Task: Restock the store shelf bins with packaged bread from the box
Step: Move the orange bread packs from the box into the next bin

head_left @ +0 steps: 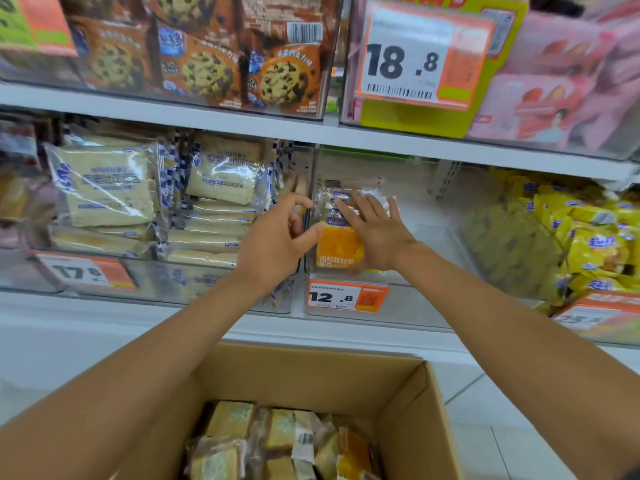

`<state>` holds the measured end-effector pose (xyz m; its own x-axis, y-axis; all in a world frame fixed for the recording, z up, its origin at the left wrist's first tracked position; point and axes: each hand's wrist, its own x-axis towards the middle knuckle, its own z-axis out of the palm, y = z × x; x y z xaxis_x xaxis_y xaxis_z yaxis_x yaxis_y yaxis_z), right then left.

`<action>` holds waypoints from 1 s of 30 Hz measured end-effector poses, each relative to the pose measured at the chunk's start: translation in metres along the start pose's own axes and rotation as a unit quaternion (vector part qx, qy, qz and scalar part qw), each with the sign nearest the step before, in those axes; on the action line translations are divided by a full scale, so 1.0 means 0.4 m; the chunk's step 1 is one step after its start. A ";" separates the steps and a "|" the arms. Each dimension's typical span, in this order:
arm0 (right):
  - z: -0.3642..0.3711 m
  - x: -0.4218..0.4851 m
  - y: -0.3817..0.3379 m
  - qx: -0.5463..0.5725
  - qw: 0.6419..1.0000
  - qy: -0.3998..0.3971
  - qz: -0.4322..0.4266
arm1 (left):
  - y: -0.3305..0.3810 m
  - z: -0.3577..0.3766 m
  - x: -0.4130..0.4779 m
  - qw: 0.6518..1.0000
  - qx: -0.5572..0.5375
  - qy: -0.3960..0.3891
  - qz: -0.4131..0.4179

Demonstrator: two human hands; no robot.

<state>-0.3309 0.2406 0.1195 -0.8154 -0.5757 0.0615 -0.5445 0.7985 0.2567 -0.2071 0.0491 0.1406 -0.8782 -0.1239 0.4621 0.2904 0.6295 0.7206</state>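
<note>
A shop: white shelves (pixel 207 114) hold clear bins (pixel 408 303) of packaged snacks behind orange price tags (pixel 348 298).

From here I take the price tag (pixel 348 296) as my mark: orange and white with black digits. Just above it, the bread packet (pixel 337 244) shows an orange-yellow label under clear wrap with purple-blue marks. Left of the tag, cream loaves (pixel 104 188) sit in wrappers edged with blue-and-white checks. To the right, yellow packets (pixel 595 244) carry blue logos. Higher up, brown cookie packs (pixel 207 71) picture dark-chipped biscuits, and pink packs (pixel 561 81) lie further right. Below the tag, the cardboard box (pixel 346 372) is plain tan.
</note>
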 end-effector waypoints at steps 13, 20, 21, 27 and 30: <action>-0.120 -0.303 -0.154 0.304 0.927 0.198 0.095 | 0.088 -0.008 -0.177 0.993 0.087 0.012 -0.073; 0.128 -0.513 -0.330 0.324 0.940 0.071 0.075 | -0.185 -0.012 -0.511 0.942 0.105 -0.153 -0.280; 0.180 -0.531 -0.349 0.343 0.936 -0.001 0.085 | -0.225 -0.011 -0.555 0.930 0.105 -0.164 -0.312; 0.477 -0.585 -0.490 0.420 0.848 -0.299 0.120 | -0.357 0.022 -0.730 0.888 0.034 -0.177 -0.422; 0.571 -0.597 -0.588 0.398 0.845 -0.345 0.094 | -0.381 0.034 -0.766 0.872 -0.009 -0.172 -0.458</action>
<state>-0.0532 0.2305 -0.1758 -0.6729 -0.4052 -0.6188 -0.1278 0.8877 -0.4423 0.0125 0.0017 -0.1178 -0.8056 -0.3295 -0.4923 -0.5901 0.3735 0.7157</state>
